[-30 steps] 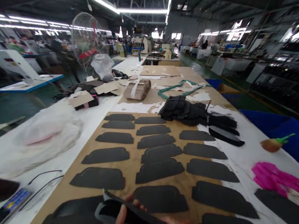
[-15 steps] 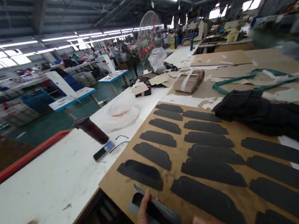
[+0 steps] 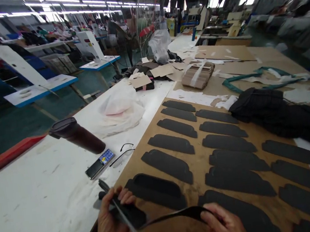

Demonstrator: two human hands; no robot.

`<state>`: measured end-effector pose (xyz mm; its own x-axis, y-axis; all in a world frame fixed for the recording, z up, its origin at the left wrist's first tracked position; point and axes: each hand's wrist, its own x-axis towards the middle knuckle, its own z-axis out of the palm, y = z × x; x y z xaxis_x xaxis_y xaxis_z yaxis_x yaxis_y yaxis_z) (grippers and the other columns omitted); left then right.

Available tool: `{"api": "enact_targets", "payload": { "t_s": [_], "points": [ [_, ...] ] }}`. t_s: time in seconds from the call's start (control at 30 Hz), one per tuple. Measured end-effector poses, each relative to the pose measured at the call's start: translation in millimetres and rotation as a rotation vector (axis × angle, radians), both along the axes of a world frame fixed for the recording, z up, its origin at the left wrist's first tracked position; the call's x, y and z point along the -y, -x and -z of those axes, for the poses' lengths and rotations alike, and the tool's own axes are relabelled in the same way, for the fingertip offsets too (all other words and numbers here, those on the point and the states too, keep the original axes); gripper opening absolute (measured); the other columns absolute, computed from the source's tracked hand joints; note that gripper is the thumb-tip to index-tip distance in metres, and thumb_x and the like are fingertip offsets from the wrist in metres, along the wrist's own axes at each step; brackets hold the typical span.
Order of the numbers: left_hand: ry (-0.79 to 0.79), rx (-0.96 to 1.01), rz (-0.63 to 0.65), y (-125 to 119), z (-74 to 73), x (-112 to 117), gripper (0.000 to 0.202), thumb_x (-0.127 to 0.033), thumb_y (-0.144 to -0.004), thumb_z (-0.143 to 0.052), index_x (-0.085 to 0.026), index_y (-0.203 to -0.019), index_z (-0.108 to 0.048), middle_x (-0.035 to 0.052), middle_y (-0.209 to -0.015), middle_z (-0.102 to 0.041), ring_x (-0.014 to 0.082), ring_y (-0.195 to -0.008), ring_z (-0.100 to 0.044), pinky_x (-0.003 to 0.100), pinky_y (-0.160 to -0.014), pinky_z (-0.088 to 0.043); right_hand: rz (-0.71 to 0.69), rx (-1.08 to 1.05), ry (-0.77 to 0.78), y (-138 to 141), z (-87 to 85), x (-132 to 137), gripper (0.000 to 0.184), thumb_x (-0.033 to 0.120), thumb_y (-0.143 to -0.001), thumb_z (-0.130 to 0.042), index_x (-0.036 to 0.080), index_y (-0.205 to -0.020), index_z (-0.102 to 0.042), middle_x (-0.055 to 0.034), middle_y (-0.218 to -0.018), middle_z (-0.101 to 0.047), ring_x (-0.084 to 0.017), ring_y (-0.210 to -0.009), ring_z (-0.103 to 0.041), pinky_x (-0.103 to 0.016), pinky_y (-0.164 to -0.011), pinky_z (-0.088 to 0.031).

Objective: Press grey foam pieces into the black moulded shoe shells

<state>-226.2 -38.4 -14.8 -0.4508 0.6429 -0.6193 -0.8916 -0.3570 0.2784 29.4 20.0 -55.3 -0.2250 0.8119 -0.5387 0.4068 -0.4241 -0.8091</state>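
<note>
The thin, flexible black strip (image 3: 171,216) arcs between both hands, just above the lower edge of a brown cardboard sheet (image 3: 198,172). The left hand (image 3: 110,220) grips a thick black foam piece with a thin grey edge (image 3: 130,215), its fingers (image 3: 126,195) curled around it. The strip appears to run out from this piece, but the view cannot confirm that they are joined. The right hand (image 3: 224,221) holds the strip's far end, pinched between its fingers (image 3: 211,215).

Risk: the strip hangs slack just above the rows of black arched foam pieces (image 3: 171,144). A loosened pinch could drop it onto them and disturb their alignment. The left hand also works beside the sheet's edge, so a dropped piece could land on the white desk (image 3: 36,196) or go over its near edge.

On the desk, a dark brown tumbler (image 3: 76,136) lies just beside a black handheld device with a blue keypad (image 3: 100,164); a white plastic bag (image 3: 118,110) is farther off. To the right, a heap of black foam pieces (image 3: 271,113) rests on the cardboard, clear of both hands.
</note>
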Motion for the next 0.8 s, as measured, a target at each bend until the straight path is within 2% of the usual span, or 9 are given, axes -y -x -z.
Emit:
{"api": "enact_targets", "payload": {
  "t_s": [0.07, 0.13, 0.27, 0.4, 0.53, 0.6, 0.67, 0.73, 0.8],
  "points": [
    [-0.076, -0.008, 0.069, 23.0, -1.9, 0.9, 0.011, -0.020, -0.079, -0.057, -0.012, -0.083, -0.049, -0.0062, -0.059, -0.038, 0.0034, -0.047, -0.041, 0.016, -0.044, -0.040, 0.040, -0.056, 0.105, 3.6, 2.6, -10.3, 0.055, 0.066, -0.060, -0.058, 0.015, -0.080, -0.062, 0.0015, -0.046, -0.052, -0.009, -0.037, -0.045, -0.020, -0.039, -0.034],
    [-0.104, -0.051, 0.159, 35.8, -4.0, 2.2, 0.022, -0.026, -0.073, -0.064, -0.011, -0.083, -0.050, -0.0080, -0.055, -0.034, 0.0023, -0.042, -0.036, 0.015, -0.039, -0.036, 0.060, -0.126, 0.182, 5.2, 5.4, -19.8, 0.056, 0.067, -0.057, -0.061, 0.014, -0.076, -0.059, 0.0028, -0.046, -0.050, -0.008, -0.035, -0.044, -0.019, -0.038, -0.033],
    [-0.060, -0.133, 0.331, 35.5, -10.3, 3.3, 0.020, -0.023, -0.070, -0.065, -0.013, -0.074, -0.048, -0.0085, -0.053, -0.028, 0.0015, -0.038, -0.029, 0.014, -0.035, -0.031, 0.105, -0.256, 0.233, 5.8, 6.8, -28.6, 0.053, 0.065, -0.057, -0.064, 0.014, -0.069, -0.054, 0.0047, -0.045, -0.047, -0.005, -0.033, -0.041, -0.018, -0.040, -0.036],
    [0.101, -0.221, 0.416, 13.6, -20.3, 6.0, 0.019, -0.022, -0.073, -0.064, -0.014, -0.072, -0.047, -0.0046, -0.061, -0.036, 0.0043, -0.046, -0.035, 0.019, -0.044, -0.037, 0.172, -0.313, 0.251, -1.5, 3.1, -29.3, 0.052, 0.063, -0.057, -0.066, 0.015, -0.069, -0.053, 0.0063, -0.045, -0.045, -0.003, -0.032, -0.038, -0.018, -0.040, -0.037],
    [0.246, -0.375, 0.523, -10.0, -28.0, 9.7, 0.022, -0.026, -0.070, -0.068, -0.016, -0.077, -0.050, -0.0048, -0.059, -0.037, 0.0068, -0.048, -0.036, 0.021, -0.048, -0.038, 0.162, -0.348, 0.265, -14.0, 1.7, -31.8, 0.053, 0.064, -0.055, -0.066, 0.015, -0.070, -0.052, 0.0066, -0.044, -0.044, -0.004, -0.031, -0.037, -0.018, -0.039, -0.037],
    [0.359, -0.523, 0.533, -17.4, -31.1, 9.2, 0.026, -0.030, -0.067, -0.071, -0.017, -0.082, -0.052, -0.0058, -0.055, -0.036, 0.0076, -0.047, -0.034, 0.020, -0.047, -0.037, 0.124, -0.337, 0.280, -17.4, 2.2, -32.9, 0.054, 0.066, -0.053, -0.065, 0.016, -0.069, -0.052, 0.0065, -0.044, -0.043, -0.004, -0.031, -0.037, -0.018, -0.039, -0.037],
    [0.553, -0.756, 0.574, -20.9, -33.7, 6.2, 0.031, -0.034, -0.064, -0.073, -0.018, -0.083, -0.055, -0.0049, -0.054, -0.042, 0.0093, -0.048, -0.038, 0.019, -0.046, -0.036, 0.069, -0.284, 0.305, -16.2, 3.3, -32.2, 0.055, 0.066, -0.051, -0.064, 0.016, -0.070, -0.054, 0.0060, -0.044, -0.043, -0.004, -0.031, -0.037, -0.018, -0.038, -0.035],
    [0.729, -0.978, 0.652, -20.1, -34.5, 1.0, 0.036, -0.037, -0.059, -0.076, -0.018, -0.084, -0.059, -0.0010, -0.063, -0.054, 0.0125, -0.054, -0.045, 0.020, -0.047, -0.038, 0.009, -0.224, 0.319, -9.9, 5.0, -29.0, 0.055, 0.066, -0.052, -0.063, 0.015, -0.074, -0.056, 0.0055, -0.044, -0.043, -0.005, -0.033, -0.039, -0.017, -0.037, -0.033],
    [0.797, -1.092, 0.715, -14.5, -32.4, -5.6, 0.039, -0.037, -0.056, -0.078, -0.017, -0.085, -0.062, 0.0030, -0.078, -0.061, 0.0173, -0.065, -0.053, 0.022, -0.053, -0.043, -0.047, -0.197, 0.316, 0.4, 7.9, -24.4, 0.055, 0.065, -0.056, -0.060, 0.015, -0.078, -0.059, 0.0055, -0.044, -0.043, -0.005, -0.034, -0.039, -0.016, -0.037, -0.032]
  ]
}}
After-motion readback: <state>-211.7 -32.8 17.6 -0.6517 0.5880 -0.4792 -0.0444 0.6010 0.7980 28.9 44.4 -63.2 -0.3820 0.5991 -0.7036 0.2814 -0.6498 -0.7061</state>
